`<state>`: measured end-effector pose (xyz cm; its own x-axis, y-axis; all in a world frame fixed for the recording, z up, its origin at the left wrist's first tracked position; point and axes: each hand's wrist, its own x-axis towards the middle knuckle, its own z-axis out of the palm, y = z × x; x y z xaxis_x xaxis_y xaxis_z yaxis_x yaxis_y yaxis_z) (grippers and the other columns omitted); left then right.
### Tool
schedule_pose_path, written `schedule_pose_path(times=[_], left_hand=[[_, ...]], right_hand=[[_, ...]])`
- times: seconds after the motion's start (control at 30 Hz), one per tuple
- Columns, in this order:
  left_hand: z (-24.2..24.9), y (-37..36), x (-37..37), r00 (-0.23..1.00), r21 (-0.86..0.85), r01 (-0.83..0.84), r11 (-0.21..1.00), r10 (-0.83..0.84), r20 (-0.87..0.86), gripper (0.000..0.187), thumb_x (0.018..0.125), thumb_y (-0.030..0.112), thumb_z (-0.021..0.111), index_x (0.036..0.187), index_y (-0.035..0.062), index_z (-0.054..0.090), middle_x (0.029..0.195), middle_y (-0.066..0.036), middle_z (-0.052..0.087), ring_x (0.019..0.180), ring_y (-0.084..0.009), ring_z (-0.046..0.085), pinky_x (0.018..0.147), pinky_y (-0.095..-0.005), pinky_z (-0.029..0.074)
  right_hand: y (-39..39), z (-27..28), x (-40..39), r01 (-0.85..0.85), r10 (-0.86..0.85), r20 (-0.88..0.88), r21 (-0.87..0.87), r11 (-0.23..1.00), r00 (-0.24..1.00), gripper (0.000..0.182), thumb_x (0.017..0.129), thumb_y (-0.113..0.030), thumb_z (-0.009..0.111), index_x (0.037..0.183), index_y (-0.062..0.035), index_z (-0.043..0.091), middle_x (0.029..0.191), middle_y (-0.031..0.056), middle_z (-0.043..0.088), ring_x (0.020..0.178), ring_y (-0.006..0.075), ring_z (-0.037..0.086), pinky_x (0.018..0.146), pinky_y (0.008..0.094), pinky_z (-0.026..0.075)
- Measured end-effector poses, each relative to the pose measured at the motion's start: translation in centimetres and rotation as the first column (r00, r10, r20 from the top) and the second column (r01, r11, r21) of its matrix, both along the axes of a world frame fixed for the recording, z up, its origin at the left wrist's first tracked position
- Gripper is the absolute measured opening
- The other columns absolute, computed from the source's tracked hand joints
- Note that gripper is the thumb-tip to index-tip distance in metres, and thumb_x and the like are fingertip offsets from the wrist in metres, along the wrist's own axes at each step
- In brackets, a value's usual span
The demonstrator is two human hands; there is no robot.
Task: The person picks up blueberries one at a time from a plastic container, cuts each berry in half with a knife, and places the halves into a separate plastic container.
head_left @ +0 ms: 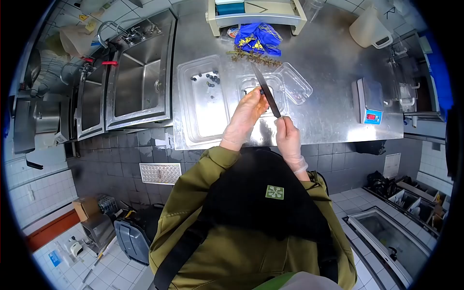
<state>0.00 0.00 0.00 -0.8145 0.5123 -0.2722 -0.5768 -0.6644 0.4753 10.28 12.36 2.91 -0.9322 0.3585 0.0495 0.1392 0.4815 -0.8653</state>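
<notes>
My right hand (288,135), in a clear glove, is wrapped round the handle of a knife (268,92), whose blade points up and left. The blade passes beside the fingers of my left hand (249,113), also gloved. Those fingers are pinched on a small dark berry (262,92). Below both hands sits a clear square container (278,82); its contents are partly hidden by my left hand. Several dark berries (212,78) lie in the large clear tray (195,130) to the left. An empty-looking clear container (296,86) leans at the right.
Bare stems (253,57) and a blue bag (258,38) lie behind the containers, below a beige stand (256,20). A scale (371,99) and a white jug (369,30) stand right. Metal sinks (137,82) are left; the counter's front edge (338,141) is near me.
</notes>
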Motion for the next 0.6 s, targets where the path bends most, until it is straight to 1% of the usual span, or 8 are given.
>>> schedule_pose_path(times=[0.07, 0.17, 0.27, 0.37, 0.47, 0.57, 0.6], left_hand=[[0.4, 0.0, 0.1, 1.0, -0.048, 0.002, 0.999, -0.003, -0.027, 0.027, 0.094, 0.023, 0.051, 0.112, 0.0039, 0.056, 0.103, -0.003, 0.061, 0.093, -0.0122, 0.056, 0.087, -0.0301, 0.045], [2.2, 0.5, 0.7, 0.992, -0.262, 0.0, 0.965, -0.033, -0.122, 0.027, 0.095, 0.025, 0.05, 0.109, 0.0033, 0.059, 0.1, -0.003, 0.062, 0.089, -0.012, 0.056, 0.084, -0.0294, 0.046], [1.9, 0.3, 0.8, 0.969, -0.358, 0.07, 0.931, -0.149, -0.199, 0.028, 0.095, 0.026, 0.049, 0.108, 0.0023, 0.059, 0.1, -0.004, 0.062, 0.089, -0.0123, 0.057, 0.084, -0.0287, 0.045], [3.1, 0.4, 1.2, 0.982, -0.343, 0.062, 0.937, -0.12, -0.149, 0.028, 0.096, 0.025, 0.048, 0.107, 0.0014, 0.059, 0.1, -0.004, 0.062, 0.089, -0.0125, 0.058, 0.085, -0.0288, 0.045], [2.9, 0.7, 0.9, 0.994, -0.281, -0.006, 0.96, -0.024, -0.103, 0.028, 0.096, 0.026, 0.047, 0.105, 0.0016, 0.058, 0.098, -0.004, 0.061, 0.09, -0.012, 0.058, 0.085, -0.0279, 0.045], [2.8, 1.0, 0.7, 0.986, -0.286, -0.148, 0.947, 0.119, -0.118, 0.026, 0.096, 0.024, 0.047, 0.104, 0.0018, 0.058, 0.095, -0.004, 0.061, 0.085, -0.0112, 0.057, 0.082, -0.0268, 0.046], [2.6, 1.2, 0.7, 0.977, -0.323, -0.208, 0.923, 0.178, -0.12, 0.024, 0.096, 0.022, 0.048, 0.104, 0.0014, 0.058, 0.094, -0.003, 0.061, 0.083, -0.0106, 0.056, 0.08, -0.0258, 0.046]], right_hand=[[0.1, 0.1, 0.0, 0.0, 0.001, -0.013, 0.038, 0.999, 1.0, 0.016, 0.091, -0.02, 0.05, 0.089, -0.0049, 0.055, 0.066, 0.0215, 0.058, 0.064, 0.0411, 0.058, 0.053, 0.0444, 0.045], [0.6, 0.1, 0.1, -0.04, 0.035, 0.089, 0.052, 0.998, 0.995, 0.021, 0.094, -0.019, 0.046, 0.09, -0.0003, 0.055, 0.075, 0.0167, 0.064, 0.069, 0.0321, 0.064, 0.061, 0.0337, 0.048], [0.5, 0.5, -0.3, -0.058, 0.053, 0.135, 0.033, 0.998, 0.989, 0.021, 0.094, -0.019, 0.046, 0.091, 0.0002, 0.055, 0.078, 0.0169, 0.065, 0.071, 0.0313, 0.064, 0.063, 0.0337, 0.049], [0.3, -0.2, -0.7, -0.062, 0.061, 0.15, 0.002, 0.998, 0.987, 0.024, 0.094, -0.021, 0.045, 0.092, 0.0006, 0.055, 0.081, 0.0182, 0.065, 0.073, 0.0311, 0.065, 0.064, 0.0338, 0.049], [-0.5, -0.1, -0.7, -0.031, 0.034, 0.045, -0.071, 0.997, 0.998, 0.022, 0.093, -0.022, 0.045, 0.089, -0.0021, 0.054, 0.068, 0.0237, 0.056, 0.065, 0.042, 0.058, 0.056, 0.0441, 0.044], [-0.6, -1.5, -0.1, -0.026, 0.023, -0.022, -0.177, 0.984, 0.999, 0.027, 0.094, -0.026, 0.044, 0.089, -0.001, 0.055, 0.063, 0.0171, 0.057, 0.053, 0.032, 0.057, 0.052, 0.0399, 0.043], [-0.8, -1.0, -0.1, -0.001, 0.027, 0.077, -0.324, 0.946, 0.997, 0.028, 0.095, -0.027, 0.044, 0.086, -0.0021, 0.054, 0.061, 0.0109, 0.052, 0.05, 0.0239, 0.05, 0.049, 0.034, 0.039]])
